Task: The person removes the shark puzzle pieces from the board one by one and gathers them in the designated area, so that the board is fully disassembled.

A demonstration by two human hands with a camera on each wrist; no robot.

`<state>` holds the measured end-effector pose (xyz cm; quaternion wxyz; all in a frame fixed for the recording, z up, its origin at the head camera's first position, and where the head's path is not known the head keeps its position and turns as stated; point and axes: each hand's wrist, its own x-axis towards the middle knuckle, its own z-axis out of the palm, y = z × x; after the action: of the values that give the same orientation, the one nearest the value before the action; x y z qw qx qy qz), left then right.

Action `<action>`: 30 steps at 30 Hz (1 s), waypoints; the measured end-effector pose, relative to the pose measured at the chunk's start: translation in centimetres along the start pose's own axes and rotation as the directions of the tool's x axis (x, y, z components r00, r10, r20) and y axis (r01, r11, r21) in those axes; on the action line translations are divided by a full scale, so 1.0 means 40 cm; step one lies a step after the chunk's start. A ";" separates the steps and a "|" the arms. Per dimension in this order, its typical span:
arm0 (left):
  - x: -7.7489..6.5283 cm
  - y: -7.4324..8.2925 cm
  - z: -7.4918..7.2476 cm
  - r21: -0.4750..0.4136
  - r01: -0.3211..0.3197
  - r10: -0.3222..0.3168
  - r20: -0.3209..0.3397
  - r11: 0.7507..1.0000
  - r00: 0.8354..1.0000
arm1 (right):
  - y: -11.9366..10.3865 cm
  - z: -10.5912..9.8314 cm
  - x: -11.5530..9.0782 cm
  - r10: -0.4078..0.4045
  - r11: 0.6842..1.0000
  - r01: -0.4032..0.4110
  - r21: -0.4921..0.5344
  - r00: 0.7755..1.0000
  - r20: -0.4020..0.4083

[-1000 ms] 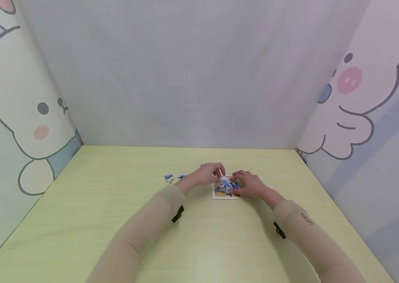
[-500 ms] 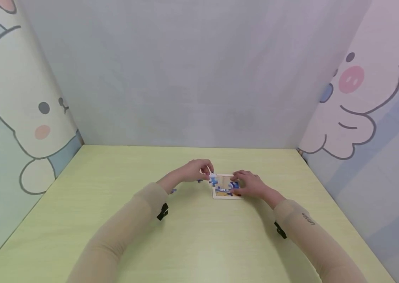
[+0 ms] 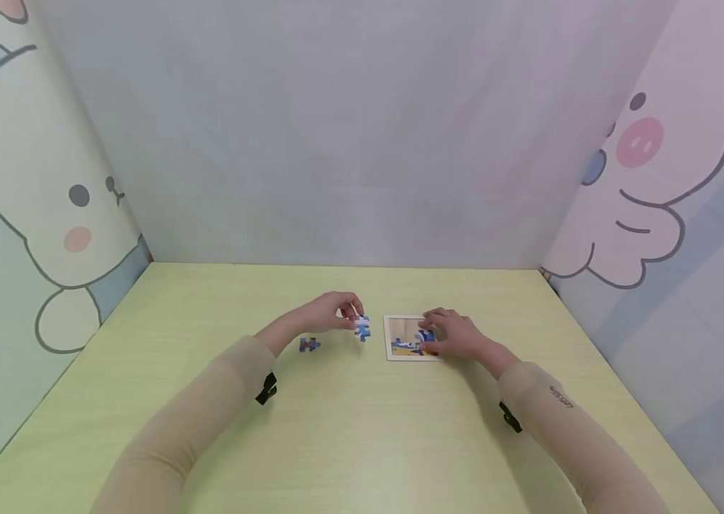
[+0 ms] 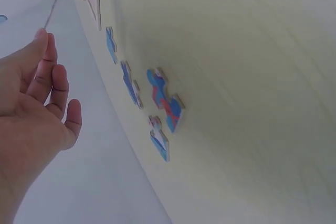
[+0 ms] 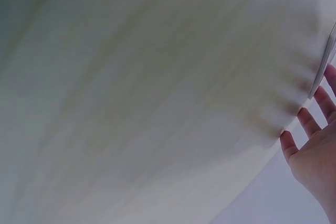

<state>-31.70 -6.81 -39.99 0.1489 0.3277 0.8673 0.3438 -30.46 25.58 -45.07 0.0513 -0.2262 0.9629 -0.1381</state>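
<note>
Thumb and fingertips of my left hand (image 3: 328, 312) pinch a blue-and-white jigsaw piece (image 3: 362, 328), held up left of the puzzle tray. In the left wrist view that jigsaw piece (image 4: 51, 12) shows edge-on, above the table. The square puzzle tray (image 3: 408, 359) has a pale rim; its lower part holds blue, white and yellow pieces, while bare wood shows in its upper left. My right hand (image 3: 455, 333) rests over the tray's right side with fingers spread, covering some of the picture. In the right wrist view, the right hand's fingertips (image 5: 286, 135) lie at the table and tray edge.
A red-and-blue jigsaw piece (image 3: 309, 345) lies on the pale yellow table (image 3: 362, 428), below the left wrist. Several loose pieces, among them a blue one (image 4: 131, 84) and a blue-and-white one (image 4: 159, 138), lie nearby. A grey curtain (image 3: 349, 143) stands behind the table.
My left hand has moved left, carrying the pinched jigsaw piece from over the tray to beside it. More bare wood shows in the tray now. The right hand has stayed put.
</note>
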 end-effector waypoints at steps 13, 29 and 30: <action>-0.051 -0.080 0.007 -0.052 0.042 -0.039 0.051 0.998 0.998 | -0.002 -0.003 0.001 -0.013 1.000 0.013 0.010 1.000 0.004; -0.050 -0.113 0.021 0.172 0.091 -0.095 0.019 0.981 0.995 | -0.002 -0.017 0.000 -0.029 0.999 0.029 -0.014 0.999 0.022; -0.049 -0.112 0.021 0.175 0.088 -0.092 0.017 0.981 0.996 | 0.001 -0.018 -0.001 -0.035 0.999 0.035 -0.011 0.999 0.029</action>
<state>-31.92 -10.17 -43.66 0.1460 0.3041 0.9061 0.2553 -30.56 25.82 -44.38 0.0612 -0.2452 0.9588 -0.1301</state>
